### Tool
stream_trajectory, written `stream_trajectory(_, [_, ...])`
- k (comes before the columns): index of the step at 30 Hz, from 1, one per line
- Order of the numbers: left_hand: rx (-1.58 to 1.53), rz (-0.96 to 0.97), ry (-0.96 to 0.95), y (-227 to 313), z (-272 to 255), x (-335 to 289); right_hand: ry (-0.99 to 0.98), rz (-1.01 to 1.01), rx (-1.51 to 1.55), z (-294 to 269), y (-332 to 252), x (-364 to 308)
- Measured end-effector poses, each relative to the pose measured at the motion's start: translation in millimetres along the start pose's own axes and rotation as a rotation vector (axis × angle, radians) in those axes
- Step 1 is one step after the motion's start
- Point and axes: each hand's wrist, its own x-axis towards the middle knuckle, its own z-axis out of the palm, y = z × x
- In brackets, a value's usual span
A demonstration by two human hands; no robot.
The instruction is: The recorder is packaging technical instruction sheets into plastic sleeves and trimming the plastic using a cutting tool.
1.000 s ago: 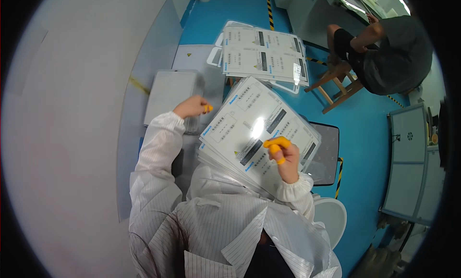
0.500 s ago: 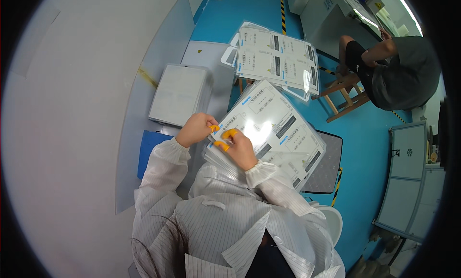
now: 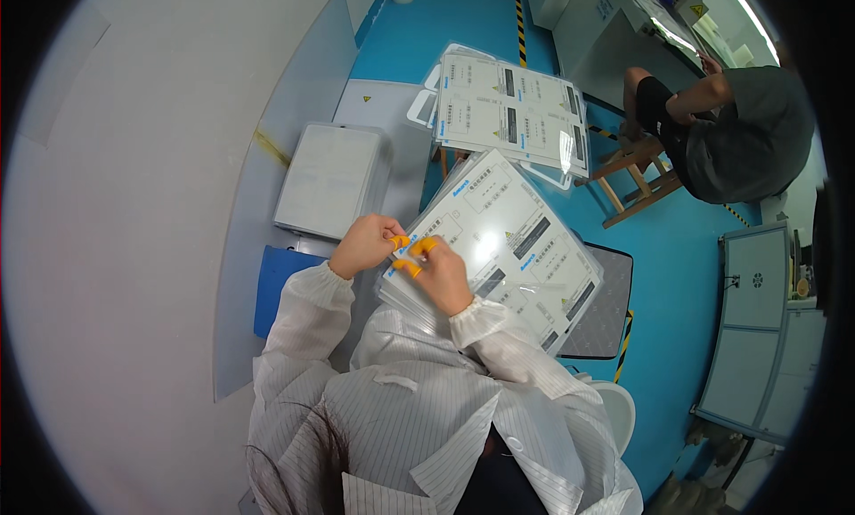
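Uneven lifting could crease the top sheet [image 3: 481, 214], apparently pinched at nine o'clock by left hand [image 3: 365, 245], right hand [image 3: 445, 276] alongside, fingers parted.

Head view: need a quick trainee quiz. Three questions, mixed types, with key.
1. True or false: the left hand and right hand are both close to the left corner of the near stack of printed sheets.

2. Multiple choice: what colour are the finger covers?
A) Blue
B) Yellow-orange
C) White

3. Fill in: in the picture, the wooden stool stands to the ____ of the far stack of printed sheets.

Key: 1. True; 2. B; 3. right
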Motion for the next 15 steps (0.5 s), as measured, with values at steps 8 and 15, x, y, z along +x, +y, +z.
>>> stream_trajectory(8, [-0.075,-0.089,-0.062,3.7,1.4,-0.6,0.122,0.144,-0.041,-7.6,18.3,10.2])
stream_trajectory(15, [-0.035,-0.072,-0.12,12.4,0.5,4.3,-0.078,0.077,-0.058,6.6,8.0,-4.0])
